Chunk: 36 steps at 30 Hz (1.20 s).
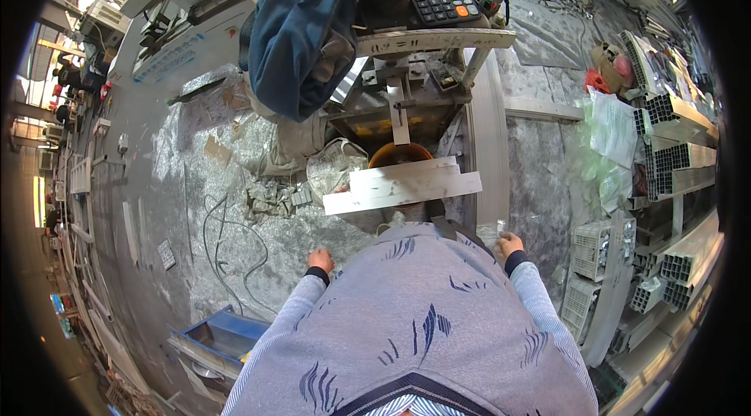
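Observation:
My left hand hangs at my side with its fingers curled in and nothing visible in it. My right hand is at my other side, fingers curled, with a small shiny clear piece right beside it; whether the hand grips it is unclear. Ahead of me, several flat pale aluminium strips lie stacked across the front of a metal machine, above an orange bucket. Both hands are apart from the strips. My grey patterned sweater fills the lower view.
A black calculator and a blue jacket rest on the machine's top. Aluminium profiles and white plastic crates stack up on the right. A blue bin sits low left. Metal shavings and cables cover the floor.

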Each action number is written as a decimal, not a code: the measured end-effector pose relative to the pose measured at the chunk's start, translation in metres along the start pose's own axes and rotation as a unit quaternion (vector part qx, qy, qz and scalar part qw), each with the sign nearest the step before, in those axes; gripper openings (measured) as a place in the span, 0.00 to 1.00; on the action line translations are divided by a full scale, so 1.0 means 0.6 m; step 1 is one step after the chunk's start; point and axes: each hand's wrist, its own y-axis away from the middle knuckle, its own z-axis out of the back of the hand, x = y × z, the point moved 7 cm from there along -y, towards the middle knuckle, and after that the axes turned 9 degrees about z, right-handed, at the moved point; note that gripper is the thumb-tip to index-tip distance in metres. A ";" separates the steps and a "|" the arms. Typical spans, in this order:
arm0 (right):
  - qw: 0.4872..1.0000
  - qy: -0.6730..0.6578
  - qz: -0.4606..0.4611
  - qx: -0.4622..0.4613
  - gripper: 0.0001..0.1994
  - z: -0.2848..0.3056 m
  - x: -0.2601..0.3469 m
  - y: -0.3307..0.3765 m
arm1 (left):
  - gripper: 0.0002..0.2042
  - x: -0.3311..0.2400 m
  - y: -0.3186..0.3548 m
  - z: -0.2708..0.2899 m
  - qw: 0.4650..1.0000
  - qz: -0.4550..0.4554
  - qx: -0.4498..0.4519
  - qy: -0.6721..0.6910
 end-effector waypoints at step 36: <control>0.497 0.446 0.699 -0.255 0.16 -0.124 1.143 0.157 | 0.15 0.051 0.145 -0.305 0.852 0.291 0.060 0.431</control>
